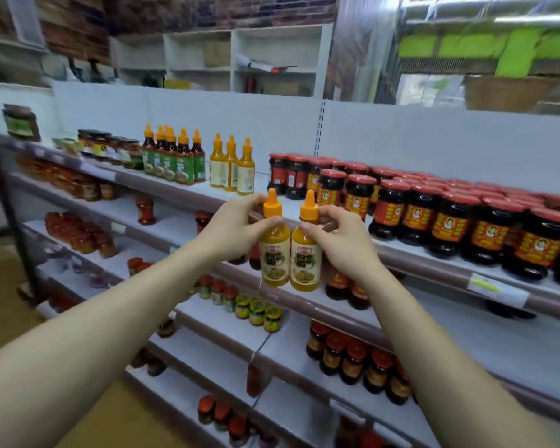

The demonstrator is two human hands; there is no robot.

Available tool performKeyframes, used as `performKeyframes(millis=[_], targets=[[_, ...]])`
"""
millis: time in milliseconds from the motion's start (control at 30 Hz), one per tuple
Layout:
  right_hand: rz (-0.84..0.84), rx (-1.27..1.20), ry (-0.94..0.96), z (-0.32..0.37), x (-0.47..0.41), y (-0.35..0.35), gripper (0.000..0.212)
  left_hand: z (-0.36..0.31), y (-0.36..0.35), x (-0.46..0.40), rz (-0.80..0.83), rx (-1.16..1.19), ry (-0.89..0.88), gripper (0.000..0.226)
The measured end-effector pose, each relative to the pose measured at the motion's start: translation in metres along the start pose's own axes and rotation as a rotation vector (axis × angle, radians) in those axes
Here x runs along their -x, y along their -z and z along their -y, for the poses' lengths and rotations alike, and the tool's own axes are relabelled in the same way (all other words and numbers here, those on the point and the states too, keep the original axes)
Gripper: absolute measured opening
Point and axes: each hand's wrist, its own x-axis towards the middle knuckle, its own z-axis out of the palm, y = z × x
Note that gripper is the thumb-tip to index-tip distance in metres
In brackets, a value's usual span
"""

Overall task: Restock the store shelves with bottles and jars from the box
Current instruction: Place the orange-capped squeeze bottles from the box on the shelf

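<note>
I hold two yellow sauce bottles with orange nozzle caps side by side in front of the top shelf. My left hand grips the left bottle around its neck. My right hand grips the right bottle the same way. Both bottles hang upright in the air, touching each other, just below the shelf edge. Three matching yellow bottles stand on the top shelf, up and to the left of my hands. The box is out of view.
Red-lidded dark chilli jars fill the top shelf to the right. Green-labelled dark bottles and small jars stand to the left. Lower shelves carry scattered jars. A bare strip of shelf lies between the yellow bottles and the red-lidded jars.
</note>
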Motion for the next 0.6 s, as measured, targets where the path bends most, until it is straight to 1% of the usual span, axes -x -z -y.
performKeyframes(millis=[133,300,467,600], targets=[[-0.006,-0.006,-0.001,0.031,-0.028,-0.048,0.008,0.038,0.051,-0.009,0.039,0.076,0.007,0.028],[-0.018,-0.052,0.000,0.057,-0.057,-0.100,0.008,0.083,0.105,-0.018,0.055,0.085,0.044,0.027],[0.010,-0.083,0.031,0.068,-0.088,-0.149,0.016,0.118,0.144,-0.022,0.063,0.089,0.067,0.031],[0.048,-0.093,0.047,0.065,-0.115,-0.184,0.014,0.150,0.161,-0.031,0.065,0.080,0.075,0.020]])
